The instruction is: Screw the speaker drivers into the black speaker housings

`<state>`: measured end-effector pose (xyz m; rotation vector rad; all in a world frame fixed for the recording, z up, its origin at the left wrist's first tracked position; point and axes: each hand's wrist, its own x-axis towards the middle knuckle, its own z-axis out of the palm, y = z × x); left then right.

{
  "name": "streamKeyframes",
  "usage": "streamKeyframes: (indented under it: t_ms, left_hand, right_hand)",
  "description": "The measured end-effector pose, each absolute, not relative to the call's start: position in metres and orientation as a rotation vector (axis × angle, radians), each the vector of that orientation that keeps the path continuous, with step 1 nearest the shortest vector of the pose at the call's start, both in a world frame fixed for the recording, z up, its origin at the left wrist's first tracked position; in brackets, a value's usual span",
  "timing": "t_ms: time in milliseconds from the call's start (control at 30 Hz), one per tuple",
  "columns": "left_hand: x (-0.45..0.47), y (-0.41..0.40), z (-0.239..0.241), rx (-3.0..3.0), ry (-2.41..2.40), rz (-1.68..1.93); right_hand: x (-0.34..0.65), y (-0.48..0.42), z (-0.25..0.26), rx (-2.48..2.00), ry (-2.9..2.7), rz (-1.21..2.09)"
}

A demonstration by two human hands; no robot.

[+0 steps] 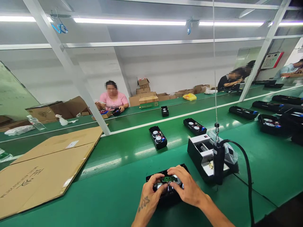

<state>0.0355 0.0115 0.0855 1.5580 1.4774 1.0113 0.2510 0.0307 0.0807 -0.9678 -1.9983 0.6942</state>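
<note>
The fingers hide much of the open black plastic housing (168,200) and its round silver drivers (178,181); whether the small rectangular green circuit board (168,179) touches anything inside is hard to tell. Both forearms are cut off by the lower edge. Ahead on the green worktop (113,201) lies a similar black speaker unit (158,137). To the right, a hanging black cylindrical power tool (218,162) covers part of a black-and-white box-shaped device (203,146); a large flat brown cardboard sheet (59,164) lies at left. The circuit board is above the housing, its long axis running side to side, as does the housing's, whose right end sits farther away. The left hand (151,193) and right hand (187,186) pinch opposite ends of the board between thumb and fingers.
</note>
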Motion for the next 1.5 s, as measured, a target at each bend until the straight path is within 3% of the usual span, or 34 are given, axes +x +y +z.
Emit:
streamKeyframes:
  t_ms: [267, 500, 633, 967, 1233, 1500]
  left_hand:
    - [0.016, 0.003, 0.079, 1.630, 1.367, 0.861]
    - [0.005, 0.010, 0.087, 1.811, 1.415, 0.798]
    - [0.005, 0.015, 0.083, 1.841, 1.398, 0.864]
    - [0.020, 0.015, 0.050, 1.701, 1.676, 1.228]
    - [-0.003, 0.000, 0.044, 2.268, 1.518, 0.775]
    - [0.005, 0.001, 0.049, 2.214, 1.546, 0.629]
  right_hand:
    - [0.251, 0.051, 0.109, -1.122, -2.005, 1.127]
    - [0.255, 0.046, 0.101, -1.108, -1.883, 1.035]
    - [0.253, 0.044, 0.093, -1.183, -1.975, 0.796]
    - [0.236, 0.036, 0.089, -1.056, -2.621, 0.458]
    - [0.228, 0.032, 0.110, -1.126, -2.927, 0.440]
    - [0.237, 0.033, 0.096, -1.083, -2.827, 0.664]
